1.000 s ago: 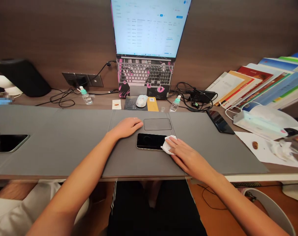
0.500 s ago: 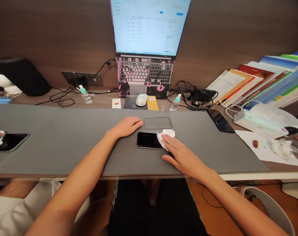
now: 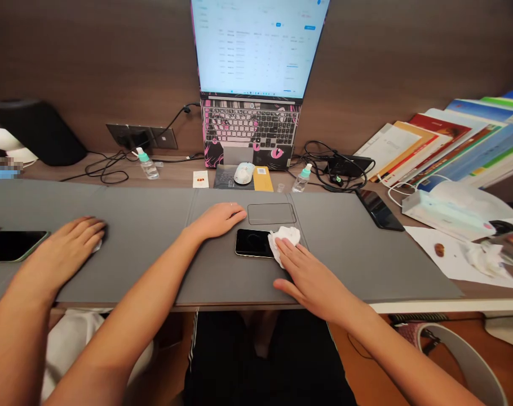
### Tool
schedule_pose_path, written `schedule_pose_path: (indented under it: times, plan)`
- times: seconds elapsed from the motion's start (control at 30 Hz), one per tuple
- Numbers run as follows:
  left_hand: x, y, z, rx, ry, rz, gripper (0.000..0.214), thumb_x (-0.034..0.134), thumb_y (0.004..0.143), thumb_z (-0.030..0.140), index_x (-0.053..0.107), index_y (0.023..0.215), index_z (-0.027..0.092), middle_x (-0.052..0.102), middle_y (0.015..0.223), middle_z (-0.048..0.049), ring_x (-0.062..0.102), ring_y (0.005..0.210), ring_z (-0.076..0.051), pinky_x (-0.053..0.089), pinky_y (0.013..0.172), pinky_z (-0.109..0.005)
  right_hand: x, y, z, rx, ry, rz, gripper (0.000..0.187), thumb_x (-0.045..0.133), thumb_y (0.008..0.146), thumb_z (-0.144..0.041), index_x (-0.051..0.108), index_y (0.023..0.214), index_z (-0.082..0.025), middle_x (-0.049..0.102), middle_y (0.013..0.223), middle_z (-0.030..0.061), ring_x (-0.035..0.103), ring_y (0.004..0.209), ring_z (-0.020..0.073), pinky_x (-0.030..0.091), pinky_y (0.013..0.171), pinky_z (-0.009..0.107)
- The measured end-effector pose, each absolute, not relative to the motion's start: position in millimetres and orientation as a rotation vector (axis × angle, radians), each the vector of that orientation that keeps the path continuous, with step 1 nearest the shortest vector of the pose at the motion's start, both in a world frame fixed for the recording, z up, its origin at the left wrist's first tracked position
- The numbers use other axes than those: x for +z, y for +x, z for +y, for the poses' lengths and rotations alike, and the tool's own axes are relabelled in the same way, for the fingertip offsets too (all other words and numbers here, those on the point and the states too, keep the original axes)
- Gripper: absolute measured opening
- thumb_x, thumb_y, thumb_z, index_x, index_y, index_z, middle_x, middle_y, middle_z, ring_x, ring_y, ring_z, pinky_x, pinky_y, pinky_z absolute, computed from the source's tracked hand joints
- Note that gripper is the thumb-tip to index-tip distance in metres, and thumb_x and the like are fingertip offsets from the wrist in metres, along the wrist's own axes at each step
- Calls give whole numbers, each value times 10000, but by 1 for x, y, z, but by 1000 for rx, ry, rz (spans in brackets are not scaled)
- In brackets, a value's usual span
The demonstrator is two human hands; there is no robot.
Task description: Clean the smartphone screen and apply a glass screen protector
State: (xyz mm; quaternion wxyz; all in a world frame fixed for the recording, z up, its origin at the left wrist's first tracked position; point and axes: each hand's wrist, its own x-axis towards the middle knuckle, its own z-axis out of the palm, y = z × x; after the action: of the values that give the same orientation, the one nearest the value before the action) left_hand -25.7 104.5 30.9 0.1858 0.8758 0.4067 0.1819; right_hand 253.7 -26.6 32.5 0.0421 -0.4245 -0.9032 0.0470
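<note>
My right hand [image 3: 309, 273] has its fingers laid over a crumpled white tissue [image 3: 291, 233], holding it against the right end of a black-screened phone [image 3: 253, 242]. The phone lies flat and sideways on the grey desk mat [image 3: 222, 276]; the tissue and fingers hide its right end. My left hand [image 3: 220, 219] lies flat on the mat above and left of the phone, holding nothing. Just right of its fingertips is a thin clear rectangular sheet with a dark border [image 3: 272, 213], like a glass screen protector.
At left, another person's hand [image 3: 70, 248] covers something white beside a second phone [image 3: 17, 246]. Behind the mat stand a laptop [image 3: 252, 127], a mouse [image 3: 243, 173] and two small spray bottles [image 3: 148, 166]. To the right are another phone [image 3: 380, 210], a tissue pack [image 3: 446, 214], books and cables.
My right hand and the tissue have shifted slightly left and down over the phone. My left hand stays put. The other person's hand has come right, past their phone.
</note>
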Motion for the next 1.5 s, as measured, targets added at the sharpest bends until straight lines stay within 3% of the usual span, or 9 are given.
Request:
schedule_pose_path:
  times: [0.13, 0.3, 0.47, 0.67, 0.83, 1.0, 1.3, 1.5]
  plan:
    - [30, -26, 105, 512, 2481, 1134, 419, 328, 1055, 439, 678, 973, 225, 703, 1007, -48, 636, 928, -235, 461, 850, -360, 36, 263, -39, 103, -1310, -2788, 640, 404, 1021, -544, 474, 1495, -120, 358, 1604, 176, 338, 1486, 334, 357, 1190, 561]
    - [27, -26, 108, 519, 2495, 1120, 422, 325, 1056, 436, 677, 982, 216, 717, 1017, -56, 638, 953, -242, 465, 861, -366, 37, 244, -14, 178, -1403, -2793, 741, 342, 1023, -588, 431, 1506, -33, 326, 1610, 209, 286, 1506, 340, 318, 1206, 569]
    - [23, -27, 111, 518, 2508, 1119, 423, 331, 1055, 444, 677, 989, 210, 717, 1022, -63, 639, 950, -242, 467, 854, -366, 38, 243, -16, 202, -1407, -2770, 746, 364, 1021, -577, 410, 1517, -21, 297, 1622, 206, 258, 1517, 325, 304, 1222, 534]
    - [28, -26, 107, 501, 2500, 1134, 431, 317, 1060, 443, 673, 976, 215, 700, 994, -47, 629, 908, -227, 460, 827, -356, 34, 266, -48, 198, -1349, -2755, 688, 427, 1014, -546, 383, 1555, -123, 300, 1632, 150, 281, 1511, 317, 341, 1209, 533]
    - [29, -26, 106, 517, 2507, 1139, 420, 327, 1060, 430, 678, 992, 210, 708, 1007, -50, 634, 920, -229, 461, 833, -354, 30, 241, -36, 205, -1338, -2786, 763, 383, 1013, -591, 357, 1551, -50, 276, 1631, 197, 248, 1520, 330, 324, 1212, 542]
    - [27, -28, 108, 522, 2510, 1145, 415, 334, 1058, 427, 683, 1007, 209, 714, 1034, -58, 640, 947, -236, 466, 862, -367, 26, 220, -20, 175, -1187, -2793, 795, 385, 1007, -607, 250, 1598, -93, 282, 1637, 183, 242, 1526, 315, 314, 1218, 523]
    - [28, -28, 107, 504, 2498, 1143, 435, 315, 1057, 450, 674, 969, 221, 697, 985, -51, 631, 906, -232, 461, 825, -360, 34, 264, -13, 100, -1460, -2724, 777, 346, 1012, -612, 343, 1559, -59, 312, 1617, 220, 278, 1512, 323, 311, 1210, 553]
    - [26, -28, 109, 523, 2499, 1143, 420, 329, 1059, 441, 679, 968, 226, 699, 981, -49, 637, 910, -225, 462, 844, -354, 29, 238, -27, 175, -1298, -2784, 805, 363, 1004, -624, 344, 1552, -35, 293, 1619, 226, 241, 1521, 332, 323, 1210, 549]
